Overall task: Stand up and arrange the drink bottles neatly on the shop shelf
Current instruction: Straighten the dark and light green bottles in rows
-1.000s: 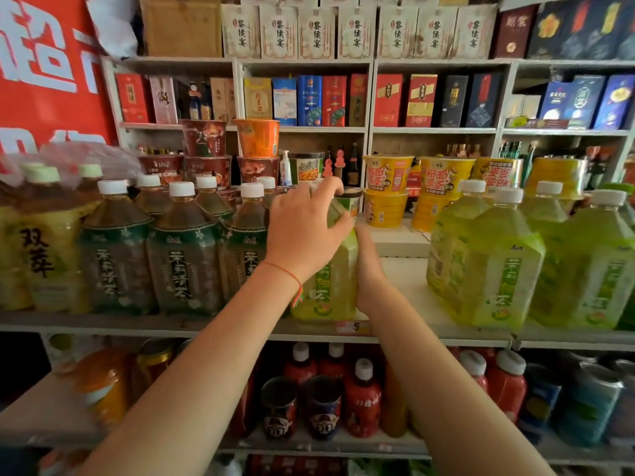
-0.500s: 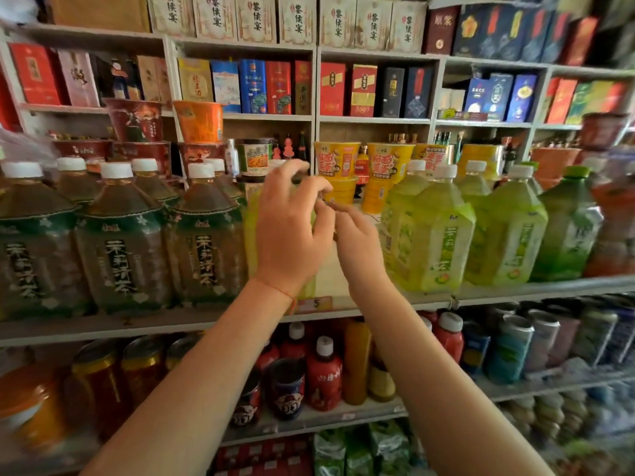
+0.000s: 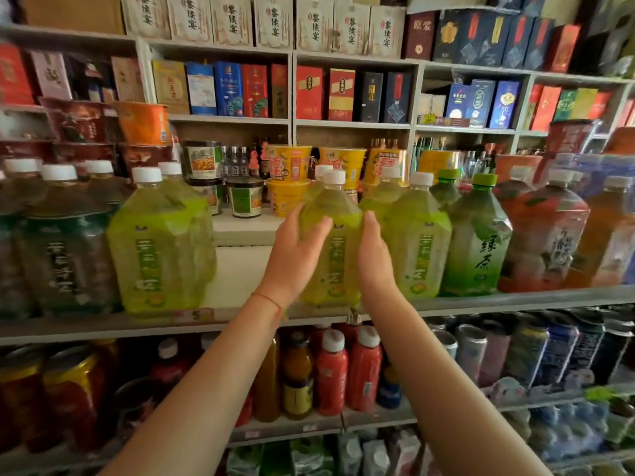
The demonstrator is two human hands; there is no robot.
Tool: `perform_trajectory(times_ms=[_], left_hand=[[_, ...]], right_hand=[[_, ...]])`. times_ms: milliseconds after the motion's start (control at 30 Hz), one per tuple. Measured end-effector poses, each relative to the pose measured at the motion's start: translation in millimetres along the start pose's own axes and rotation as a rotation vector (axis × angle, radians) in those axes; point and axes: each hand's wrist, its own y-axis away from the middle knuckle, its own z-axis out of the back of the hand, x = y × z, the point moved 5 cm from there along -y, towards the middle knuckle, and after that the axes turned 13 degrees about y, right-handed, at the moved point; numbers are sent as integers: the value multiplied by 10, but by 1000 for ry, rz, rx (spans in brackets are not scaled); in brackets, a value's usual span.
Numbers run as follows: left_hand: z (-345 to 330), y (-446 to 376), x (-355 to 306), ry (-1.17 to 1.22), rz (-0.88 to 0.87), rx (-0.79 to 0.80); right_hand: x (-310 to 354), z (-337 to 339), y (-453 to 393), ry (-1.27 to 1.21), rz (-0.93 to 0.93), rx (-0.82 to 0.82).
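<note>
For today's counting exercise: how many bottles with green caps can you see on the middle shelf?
2. One green-capped bottle stands at the front of the shelf, right of centre; the second green-capped bottle is behind it, to its left. More may be hidden behind.

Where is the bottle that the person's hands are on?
The bottle stands mid-shelf, between the left hand and right hand, beside a matching green bottle on its right, a gap on its left.

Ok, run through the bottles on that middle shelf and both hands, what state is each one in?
Left hand: fingers straight, against the light green bottle.
Right hand: fingers straight, against the same bottle.
Light green bottle: upright, capped, between both hands.
Bright green bottle on the left: upright, capped, untouched.
Dark green tea bottle: upright, green cap on.
</note>
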Motion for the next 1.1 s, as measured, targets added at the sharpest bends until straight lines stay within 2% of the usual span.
perform_trajectory(times_ms=[133,300,433,700,1000,1100], left_hand=[[-59,38,70,23,11,-88],[-44,76,22,21,67,-160],[38,98,-16,15,84,-198],[444,129,-78,25,98,-264],[874,163,-234,-108,119,-224],[937,225,-360,-329,-49,-180]], right_hand=[[-199,-19,-163,-147,-165,173],[-218,-144,-258,-202,-144,284],[-212,-251,-240,-200,-143,314],[-125,-674,-80,-208,-153,423],[-2,-1099,82,-224,-121,484],[34,-1243,154,-214,-136,452]])
